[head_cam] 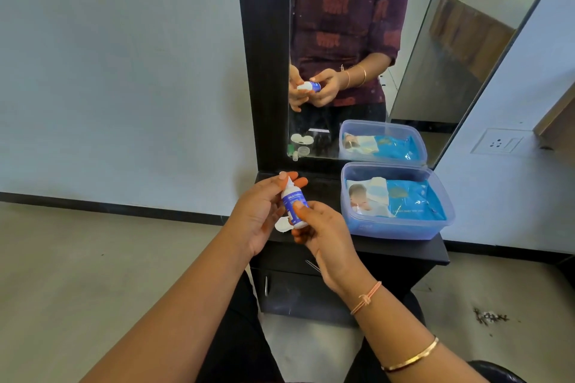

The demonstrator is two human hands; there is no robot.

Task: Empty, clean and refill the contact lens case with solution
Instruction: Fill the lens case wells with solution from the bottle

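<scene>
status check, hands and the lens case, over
Right hand grips solution bottle, left hand pinches its tip. Lens case on counter under the hands, mostly hidden. Wipes box off right, clear of it.

Both forearms [174, 305] reach forward and converge. The right hand [323, 233] grips a bottle [292, 199] by its body; the left hand [261, 211] curls thumb and fingers round its tip.

Your one head-worn wide-angle camera, looking forward and down, facing the mirror [389, 56] and the dark dressing table [389, 250], both close in front of you.
</scene>
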